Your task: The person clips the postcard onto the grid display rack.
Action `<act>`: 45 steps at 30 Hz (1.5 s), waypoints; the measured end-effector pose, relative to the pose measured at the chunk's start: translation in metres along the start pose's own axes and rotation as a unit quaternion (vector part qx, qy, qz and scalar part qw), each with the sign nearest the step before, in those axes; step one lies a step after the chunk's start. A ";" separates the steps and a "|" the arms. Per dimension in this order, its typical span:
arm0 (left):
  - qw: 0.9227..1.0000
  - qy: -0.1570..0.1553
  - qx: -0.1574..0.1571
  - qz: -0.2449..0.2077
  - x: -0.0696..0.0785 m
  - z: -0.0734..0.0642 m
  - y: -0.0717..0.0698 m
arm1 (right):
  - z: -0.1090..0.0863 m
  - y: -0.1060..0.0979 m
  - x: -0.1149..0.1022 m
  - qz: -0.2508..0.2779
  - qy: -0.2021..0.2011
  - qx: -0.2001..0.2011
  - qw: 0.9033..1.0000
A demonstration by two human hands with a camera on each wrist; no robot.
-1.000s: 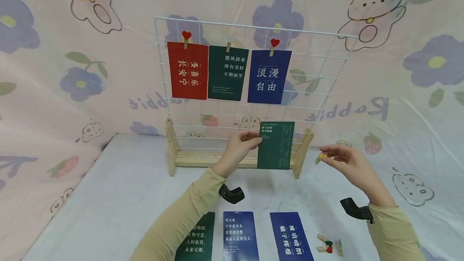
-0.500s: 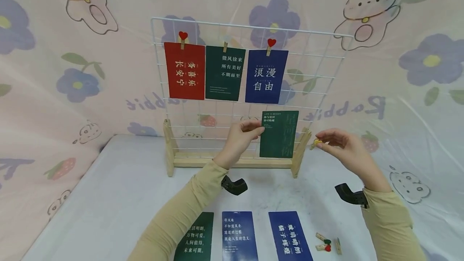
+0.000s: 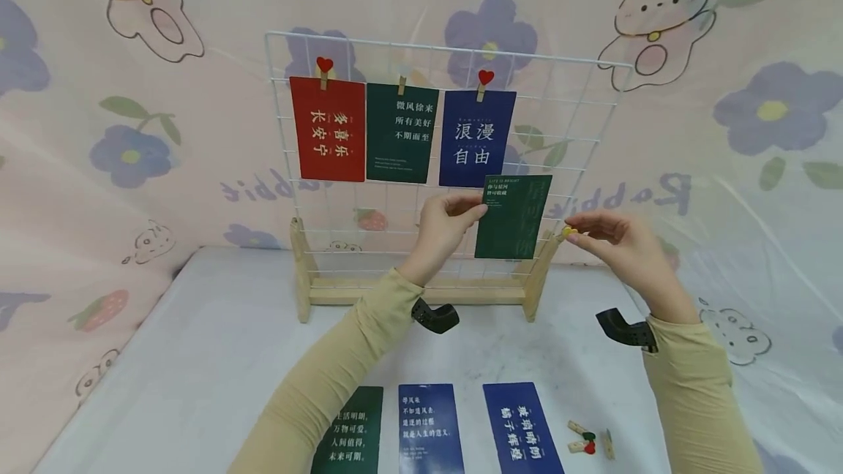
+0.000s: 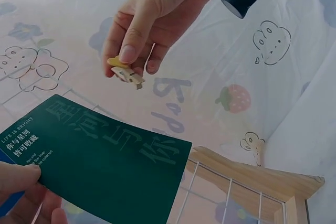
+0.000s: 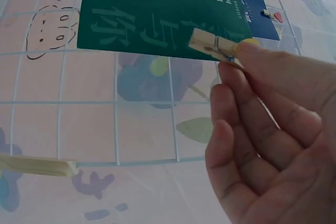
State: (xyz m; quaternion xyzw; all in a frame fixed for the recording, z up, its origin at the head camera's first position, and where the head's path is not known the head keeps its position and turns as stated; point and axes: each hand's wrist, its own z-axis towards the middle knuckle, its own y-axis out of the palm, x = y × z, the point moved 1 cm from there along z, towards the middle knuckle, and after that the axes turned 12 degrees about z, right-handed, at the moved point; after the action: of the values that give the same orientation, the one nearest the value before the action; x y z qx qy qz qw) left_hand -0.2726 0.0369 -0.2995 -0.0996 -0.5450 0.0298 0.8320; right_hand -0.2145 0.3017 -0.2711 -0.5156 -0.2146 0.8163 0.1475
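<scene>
My left hand (image 3: 448, 229) pinches a green card (image 3: 514, 218) by its left edge, upright in front of the white wire grid (image 3: 395, 218). In the head view the card overlaps the lower corner of a hanging blue card (image 3: 476, 139). To its right, my right hand (image 3: 622, 254) pinches a small wooden clothespin (image 5: 212, 44) with a yellow decoration between thumb and fingertips. The left wrist view shows this clothespin (image 4: 127, 74) apart from the card. A red card (image 3: 331, 130) and another green card (image 3: 402, 133) hang in the same row, each under a clothespin.
The grid stands on a wooden base (image 3: 415, 292). Nearer me lie a green card (image 3: 352, 430), a blue card (image 3: 428, 426) and a second blue card (image 3: 523, 426). Several clothespins (image 3: 582, 437) lie to their right. A patterned curtain (image 3: 171, 196) hangs behind.
My left hand has raised the green card from low by the base up to the bottom edge of the hanging row. My right hand has risen too and moved left with the clothespin.
</scene>
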 end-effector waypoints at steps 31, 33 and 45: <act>0.998 0.035 0.014 0.046 0.047 0.050 0.005 | 0.070 -0.025 -0.067 0.065 -0.065 0.089 0.992; 0.998 0.036 0.018 0.046 0.047 0.052 0.006 | 0.075 -0.025 -0.069 0.070 -0.074 0.100 0.990; 0.999 0.036 0.025 0.009 0.054 0.061 0.013 | 0.099 -0.033 -0.077 0.052 -0.115 0.162 0.979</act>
State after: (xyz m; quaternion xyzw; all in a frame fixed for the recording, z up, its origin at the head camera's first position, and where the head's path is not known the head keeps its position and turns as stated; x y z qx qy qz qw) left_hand -0.3058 0.0660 -0.2298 -0.0848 -0.5129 0.0473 0.8529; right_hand -0.2708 0.2746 -0.1575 -0.3975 -0.0680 0.9008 0.1610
